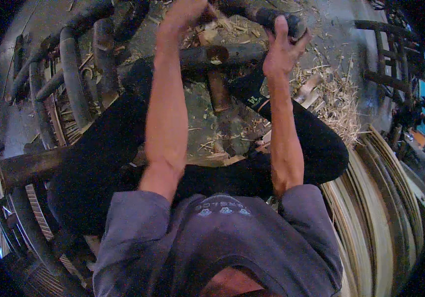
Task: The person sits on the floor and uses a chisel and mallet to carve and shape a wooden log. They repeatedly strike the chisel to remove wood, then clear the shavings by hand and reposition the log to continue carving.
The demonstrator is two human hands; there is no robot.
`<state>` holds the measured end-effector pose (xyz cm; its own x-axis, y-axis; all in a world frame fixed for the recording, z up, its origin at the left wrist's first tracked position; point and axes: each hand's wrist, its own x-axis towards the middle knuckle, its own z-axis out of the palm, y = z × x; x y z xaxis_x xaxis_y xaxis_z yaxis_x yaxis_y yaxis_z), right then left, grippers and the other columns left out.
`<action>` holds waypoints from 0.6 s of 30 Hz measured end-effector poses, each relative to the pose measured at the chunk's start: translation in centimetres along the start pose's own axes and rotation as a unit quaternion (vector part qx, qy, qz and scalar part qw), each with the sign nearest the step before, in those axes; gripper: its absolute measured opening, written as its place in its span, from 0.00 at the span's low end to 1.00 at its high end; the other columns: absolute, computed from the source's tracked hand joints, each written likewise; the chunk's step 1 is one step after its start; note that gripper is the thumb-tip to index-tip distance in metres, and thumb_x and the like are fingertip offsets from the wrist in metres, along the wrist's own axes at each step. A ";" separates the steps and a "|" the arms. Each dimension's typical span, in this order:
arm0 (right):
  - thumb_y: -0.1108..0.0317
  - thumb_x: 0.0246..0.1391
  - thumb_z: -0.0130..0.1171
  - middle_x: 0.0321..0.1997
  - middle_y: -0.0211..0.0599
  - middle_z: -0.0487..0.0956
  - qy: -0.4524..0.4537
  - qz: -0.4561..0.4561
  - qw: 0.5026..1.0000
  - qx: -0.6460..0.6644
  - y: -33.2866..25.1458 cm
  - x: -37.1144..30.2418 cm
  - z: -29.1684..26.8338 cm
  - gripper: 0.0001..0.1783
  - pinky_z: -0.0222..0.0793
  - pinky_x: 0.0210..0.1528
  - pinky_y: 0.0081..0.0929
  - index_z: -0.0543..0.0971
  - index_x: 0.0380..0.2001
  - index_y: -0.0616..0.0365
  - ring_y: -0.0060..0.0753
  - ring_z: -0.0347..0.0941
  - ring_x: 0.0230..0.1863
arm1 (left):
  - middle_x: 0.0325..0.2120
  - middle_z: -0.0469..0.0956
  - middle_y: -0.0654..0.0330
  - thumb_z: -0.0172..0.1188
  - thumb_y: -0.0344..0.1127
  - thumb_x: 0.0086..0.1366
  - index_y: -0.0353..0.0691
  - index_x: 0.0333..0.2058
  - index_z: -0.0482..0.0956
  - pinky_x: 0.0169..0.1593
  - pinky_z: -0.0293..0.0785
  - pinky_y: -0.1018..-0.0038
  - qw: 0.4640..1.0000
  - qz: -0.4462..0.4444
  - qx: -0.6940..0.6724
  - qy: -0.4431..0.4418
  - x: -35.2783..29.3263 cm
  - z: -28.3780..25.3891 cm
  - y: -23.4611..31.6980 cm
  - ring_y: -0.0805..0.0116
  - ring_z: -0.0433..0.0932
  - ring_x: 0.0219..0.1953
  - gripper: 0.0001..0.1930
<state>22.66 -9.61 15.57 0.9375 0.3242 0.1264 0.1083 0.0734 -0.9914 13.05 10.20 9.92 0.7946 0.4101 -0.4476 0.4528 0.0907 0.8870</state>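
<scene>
My right hand (285,52) is at the end of a dark wooden pole (267,17). Its thumb lies along the near side and the fingers curl at the pole's end. Up at the top edge, my left hand (187,11) is partly cut off. A pale strip shows beside its fingers, but whether they grip it is unclear. Between my forearms and nearer to me lies a dark log (187,57) with a round, light-coloured cut (217,54) in it. A shorter wooden piece (218,89) runs from that log toward me.
Dark pole frames (74,74) stand on the left, and another frame (385,54) is at the far right. Wood shavings (338,96) are heaped right of my bent leg. Long pale strips (370,208) curve along the lower right. A thick log (32,168) juts out at left.
</scene>
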 end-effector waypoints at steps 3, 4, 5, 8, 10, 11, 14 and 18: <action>0.62 0.46 0.66 0.42 0.35 0.68 -0.059 -0.071 0.984 -0.154 -1.1 -4.6 -1.6 0.30 0.64 0.47 0.27 0.61 0.47 0.59 0.29 0.65 0.42 | 0.31 0.78 0.51 0.48 0.64 0.59 0.32 0.37 0.77 0.37 0.74 0.66 0.936 -0.059 -0.341 0.068 -6.2 8.0 1.4 0.63 0.78 0.33 0.33; 0.63 0.46 0.66 0.42 0.35 0.68 -0.064 -0.086 0.960 -0.259 -1.2 -6.6 -2.3 0.30 0.64 0.46 0.26 0.61 0.47 0.58 0.28 0.65 0.41 | 0.32 0.77 0.50 0.46 0.62 0.62 0.32 0.36 0.76 0.36 0.74 0.65 0.891 -0.052 -0.440 0.101 -7.0 9.9 1.2 0.62 0.78 0.32 0.31; 0.66 0.46 0.65 0.45 0.36 0.68 -0.110 -0.052 0.962 -0.246 -0.1 -8.4 -3.7 0.31 0.63 0.49 0.27 0.61 0.50 0.58 0.30 0.66 0.44 | 0.32 0.77 0.50 0.44 0.62 0.62 0.34 0.38 0.75 0.39 0.73 0.66 0.900 -0.037 -0.429 0.067 -6.7 11.2 0.0 0.62 0.77 0.34 0.31; 0.68 0.45 0.63 0.55 0.40 0.64 -0.210 0.098 0.962 -0.145 2.7 -11.6 -7.1 0.38 0.57 0.57 0.29 0.57 0.58 0.57 0.33 0.63 0.53 | 0.38 0.76 0.48 0.42 0.62 0.64 0.34 0.44 0.73 0.47 0.71 0.66 0.971 0.004 -0.233 -0.061 -6.5 14.1 -3.6 0.59 0.75 0.41 0.32; 0.73 0.43 0.61 0.62 0.47 0.60 -0.252 0.137 0.945 -0.155 4.9 -12.1 -7.8 0.48 0.49 0.65 0.31 0.46 0.65 0.52 0.39 0.53 0.65 | 0.49 0.68 0.41 0.41 0.61 0.64 0.27 0.48 0.68 0.56 0.62 0.66 0.992 0.076 -0.004 -0.101 -7.2 15.0 -5.6 0.52 0.68 0.53 0.36; 0.75 0.44 0.58 0.63 0.45 0.60 -0.220 0.136 0.953 -0.160 6.5 -12.2 -7.3 0.45 0.49 0.65 0.30 0.49 0.65 0.55 0.39 0.54 0.65 | 0.52 0.66 0.38 0.39 0.62 0.64 0.22 0.49 0.67 0.60 0.57 0.67 0.995 0.024 0.028 -0.092 -7.2 15.9 -6.8 0.50 0.63 0.57 0.39; 0.75 0.46 0.57 0.64 0.46 0.58 -0.216 0.100 0.959 -0.151 12.6 -12.2 -7.8 0.42 0.48 0.65 0.27 0.52 0.64 0.58 0.35 0.53 0.65 | 0.55 0.61 0.35 0.39 0.65 0.62 0.20 0.53 0.62 0.60 0.56 0.67 0.985 -0.011 0.095 -0.144 -6.9 15.4 -7.1 0.48 0.61 0.59 0.44; 0.70 0.49 0.55 0.58 0.45 0.66 -0.215 0.150 0.952 -0.157 12.7 -13.5 -4.8 0.38 0.59 0.56 0.25 0.53 0.63 0.61 0.34 0.64 0.56 | 0.53 0.65 0.35 0.40 0.70 0.58 0.20 0.52 0.62 0.58 0.60 0.65 0.981 -0.084 0.126 -0.120 -6.1 13.9 -9.0 0.46 0.65 0.56 0.48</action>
<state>12.98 -17.61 1.13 0.7267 0.6480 -0.2281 0.0143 -0.3462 -0.9380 9.73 -5.73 3.09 0.7590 0.1796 -0.6258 0.6470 -0.1016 0.7557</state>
